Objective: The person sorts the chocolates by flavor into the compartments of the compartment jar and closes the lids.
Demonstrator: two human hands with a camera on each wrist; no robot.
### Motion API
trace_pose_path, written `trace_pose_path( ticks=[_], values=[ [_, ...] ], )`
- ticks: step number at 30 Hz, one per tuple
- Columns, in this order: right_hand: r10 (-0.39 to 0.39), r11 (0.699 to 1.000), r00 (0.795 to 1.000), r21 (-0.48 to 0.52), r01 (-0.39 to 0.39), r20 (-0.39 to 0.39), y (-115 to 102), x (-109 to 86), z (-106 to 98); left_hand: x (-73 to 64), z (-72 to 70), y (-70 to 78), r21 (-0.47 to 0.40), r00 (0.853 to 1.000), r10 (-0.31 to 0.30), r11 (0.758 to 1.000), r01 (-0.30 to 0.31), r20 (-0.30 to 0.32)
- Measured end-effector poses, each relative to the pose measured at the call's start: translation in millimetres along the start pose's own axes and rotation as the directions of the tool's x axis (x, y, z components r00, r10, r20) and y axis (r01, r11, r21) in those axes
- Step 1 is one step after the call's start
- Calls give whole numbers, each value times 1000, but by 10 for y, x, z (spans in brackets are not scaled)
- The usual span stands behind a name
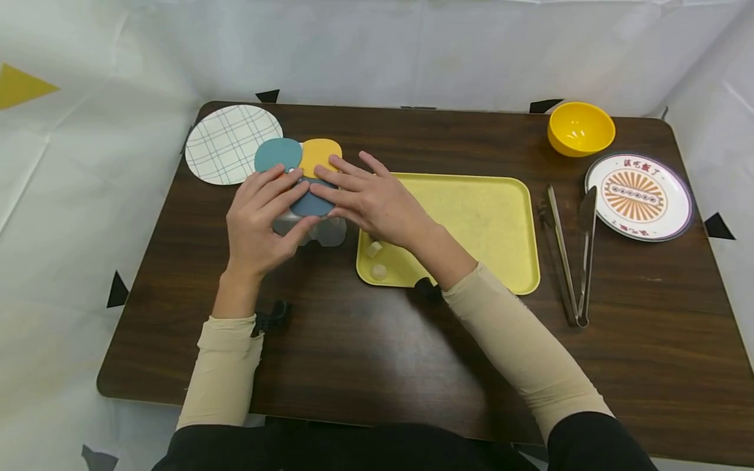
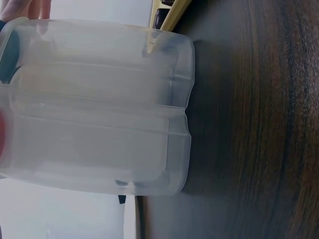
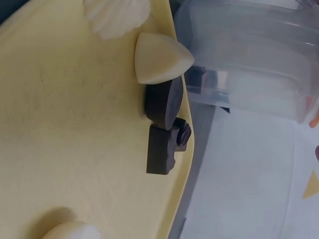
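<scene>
A clear plastic container point(image 1: 326, 232) with lobed sides stands on the table left of the yellow tray point(image 1: 495, 222). On its top are teal point(image 1: 277, 152), yellow point(image 1: 320, 152) and blue point(image 1: 313, 200) lids; a bit of red point(image 2: 1, 134) shows at the left wrist view's edge. My left hand point(image 1: 256, 216) rests on the lids from the left, thumb near the front side. From the right, my right hand point(image 1: 379, 203) lays spread, fairly straight fingers over the yellow and blue lids. In the left wrist view the container's ribbed wall point(image 2: 89, 144) fills the left half.
White molded pieces point(image 3: 162, 59) and dark brown ones point(image 3: 164, 102) lie along the tray's edge. A checked round plate point(image 1: 226, 147) sits behind the container. At the right are metal tongs point(image 1: 565, 261), a yellow bowl point(image 1: 580, 131) and a printed plate point(image 1: 677, 212).
</scene>
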State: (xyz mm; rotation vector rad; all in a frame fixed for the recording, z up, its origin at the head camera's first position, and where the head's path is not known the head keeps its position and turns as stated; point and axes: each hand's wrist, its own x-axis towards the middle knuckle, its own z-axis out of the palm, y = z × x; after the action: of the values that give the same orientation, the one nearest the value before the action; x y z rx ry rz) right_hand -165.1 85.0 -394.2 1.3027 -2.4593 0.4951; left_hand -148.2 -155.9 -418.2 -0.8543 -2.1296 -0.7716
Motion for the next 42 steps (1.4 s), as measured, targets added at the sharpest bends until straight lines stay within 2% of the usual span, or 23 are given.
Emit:
trace_pose_path(
  ticks=[5,23,26,33,42],
  values=[
    [-20,1000,1000,10,20,5,36,4,-6,-4,16,8,8,1000,3,1000,-3,-27],
    [-28,998,999,60,26,27,101,23,-5,15,17,39,102,1000,16,995,-13,-27],
    [-21,997,1000,80,20,17,102,30,-12,30,24,50,97,999,7,995,-3,-42],
    [-2,996,999,93,-3,47,72,42,-51,38,19,65,83,997,-18,996,24,-79],
    [56,981,998,186,-54,-6,81,48,-75,124,33,123,124,993,-71,989,82,-92]
  ],
)
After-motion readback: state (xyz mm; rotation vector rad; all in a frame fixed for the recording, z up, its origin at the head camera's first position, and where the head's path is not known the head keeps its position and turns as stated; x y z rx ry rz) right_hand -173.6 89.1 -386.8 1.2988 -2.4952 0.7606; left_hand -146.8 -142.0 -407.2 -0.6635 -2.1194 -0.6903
